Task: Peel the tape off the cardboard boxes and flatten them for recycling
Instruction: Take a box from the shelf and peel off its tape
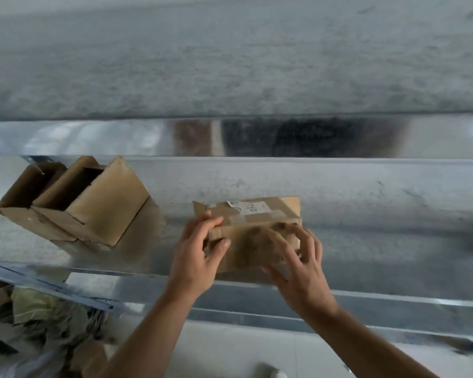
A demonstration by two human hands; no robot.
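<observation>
A small taped cardboard box [253, 227] with a white label [246, 207] on top sits on a shiny metal table [366, 227]. My left hand [200, 255] grips its left end, fingers over the top edge and thumb on the near face. My right hand [298, 260] lies against the near right face with fingers spread and bent; the frame is blurred, so I cannot tell whether it pinches any tape. Brown tape [257, 216] runs across the box's top.
Two opened cardboard boxes [74, 203] lie on their sides at the table's left. Below the table's front edge on the left is a pile of flattened cardboard and scraps [38, 323]. A grey wall [230, 64] rises behind the table.
</observation>
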